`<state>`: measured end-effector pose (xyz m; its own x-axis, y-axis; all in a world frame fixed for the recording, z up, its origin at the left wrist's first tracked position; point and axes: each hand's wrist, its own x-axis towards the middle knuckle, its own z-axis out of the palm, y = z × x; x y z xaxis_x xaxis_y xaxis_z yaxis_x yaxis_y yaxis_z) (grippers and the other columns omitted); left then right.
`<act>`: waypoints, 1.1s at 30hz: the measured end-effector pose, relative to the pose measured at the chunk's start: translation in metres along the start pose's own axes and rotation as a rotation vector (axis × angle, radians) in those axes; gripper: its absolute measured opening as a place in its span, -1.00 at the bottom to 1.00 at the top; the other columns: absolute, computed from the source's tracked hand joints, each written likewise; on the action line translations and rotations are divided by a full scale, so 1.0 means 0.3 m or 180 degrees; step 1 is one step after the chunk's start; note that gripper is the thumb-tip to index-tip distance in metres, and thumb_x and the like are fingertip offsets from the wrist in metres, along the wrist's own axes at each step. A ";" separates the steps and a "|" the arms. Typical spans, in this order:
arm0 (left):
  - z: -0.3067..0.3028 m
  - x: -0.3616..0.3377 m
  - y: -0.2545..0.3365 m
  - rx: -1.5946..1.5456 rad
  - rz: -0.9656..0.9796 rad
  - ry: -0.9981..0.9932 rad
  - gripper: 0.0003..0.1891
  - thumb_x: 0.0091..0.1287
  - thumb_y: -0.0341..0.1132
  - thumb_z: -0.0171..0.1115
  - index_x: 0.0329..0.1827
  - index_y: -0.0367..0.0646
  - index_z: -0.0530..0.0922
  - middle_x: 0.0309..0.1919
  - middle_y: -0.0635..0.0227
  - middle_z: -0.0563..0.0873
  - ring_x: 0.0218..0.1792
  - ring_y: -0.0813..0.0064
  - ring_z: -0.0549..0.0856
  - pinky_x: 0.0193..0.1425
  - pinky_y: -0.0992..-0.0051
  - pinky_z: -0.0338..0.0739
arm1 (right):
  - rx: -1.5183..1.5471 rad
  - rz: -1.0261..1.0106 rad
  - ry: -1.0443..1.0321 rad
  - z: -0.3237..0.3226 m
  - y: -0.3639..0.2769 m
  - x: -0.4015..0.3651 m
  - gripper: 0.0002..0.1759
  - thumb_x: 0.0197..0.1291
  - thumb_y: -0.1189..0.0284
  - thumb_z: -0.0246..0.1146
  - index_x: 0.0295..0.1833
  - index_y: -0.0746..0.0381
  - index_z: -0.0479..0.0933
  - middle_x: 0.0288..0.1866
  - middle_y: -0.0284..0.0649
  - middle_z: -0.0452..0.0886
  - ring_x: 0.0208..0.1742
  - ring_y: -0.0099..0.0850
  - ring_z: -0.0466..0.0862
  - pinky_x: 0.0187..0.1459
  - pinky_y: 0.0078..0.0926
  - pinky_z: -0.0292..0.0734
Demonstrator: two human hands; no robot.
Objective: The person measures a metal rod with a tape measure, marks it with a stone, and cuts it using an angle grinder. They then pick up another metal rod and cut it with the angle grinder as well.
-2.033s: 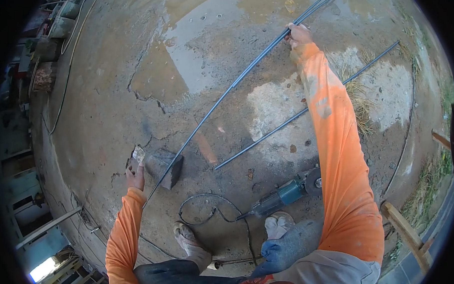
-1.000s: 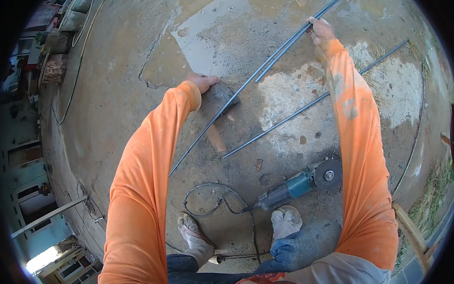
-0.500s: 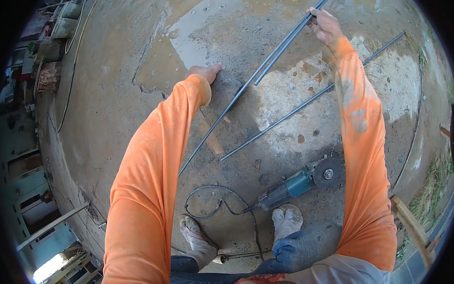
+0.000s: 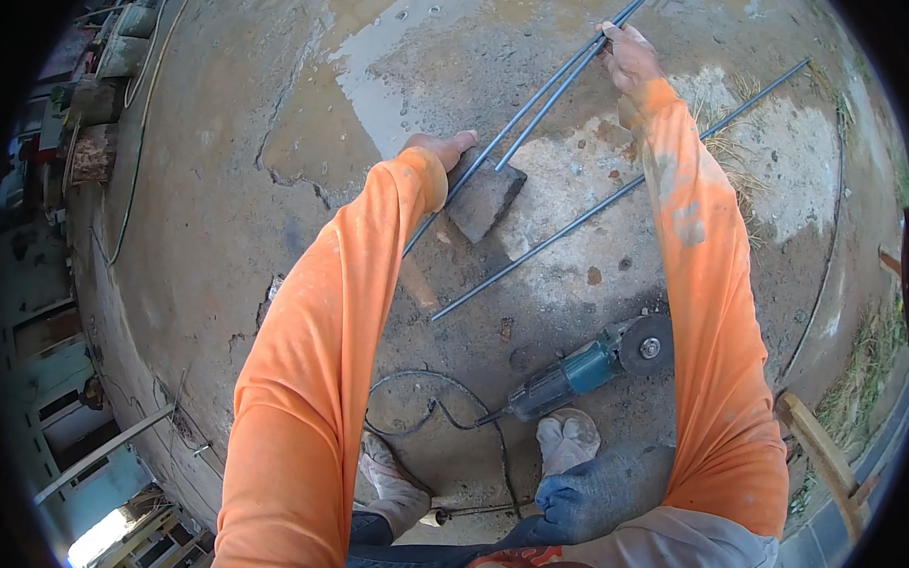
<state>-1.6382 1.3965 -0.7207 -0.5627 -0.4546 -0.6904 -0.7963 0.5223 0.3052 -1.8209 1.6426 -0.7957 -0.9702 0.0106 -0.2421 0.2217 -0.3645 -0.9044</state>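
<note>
My right hand [image 4: 630, 56] is closed round two thin grey metal rods [image 4: 553, 92] that slant from upper right to lower left. The longer one passes beside my left hand [image 4: 444, 150] and goes behind my left sleeve. That hand is at the top edge of a dark flat block [image 4: 486, 200]; its thumb points right and its other fingers are hidden. The shorter rod ends just above the block. A third rod [image 4: 573, 226] lies on the ground, passing behind my right forearm. An angle grinder [image 4: 590, 367] with a dark disc rests near my feet.
The grinder's black cable [image 4: 430, 373] loops between my feet. A puddle [image 4: 367, 62] and a long crack are in the ground ahead. A hose [image 4: 147, 134] runs along the left. Timber [image 4: 821, 451] and dry grass [image 4: 863, 370] lie at the right.
My left hand has moved right, and the block now shows more fully below it. My right hand has shifted slightly left with the two rods.
</note>
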 end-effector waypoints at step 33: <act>0.105 -0.110 -0.197 -0.0039 0.0420 0.1157 -0.19 0.20 0.25 0.03 0.28 -0.31 0.33 0.20 -0.12 0.42 0.27 -0.03 0.37 0.34 0.23 0.23 | 0.0591 -0.0068 -0.0146 0.000 0.035 -0.058 -0.84 0.31 0.41 0.12 -0.06 0.23 0.41 -0.19 -0.31 0.50 -0.28 -0.49 0.47 -0.17 -0.46 0.47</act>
<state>-1.5656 1.4034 -0.7366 -0.7008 -0.6112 -0.3679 -0.7131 0.5858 0.3852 -1.8016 1.6385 -0.8009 -0.9789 -0.0207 -0.2035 0.1833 -0.5302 -0.8278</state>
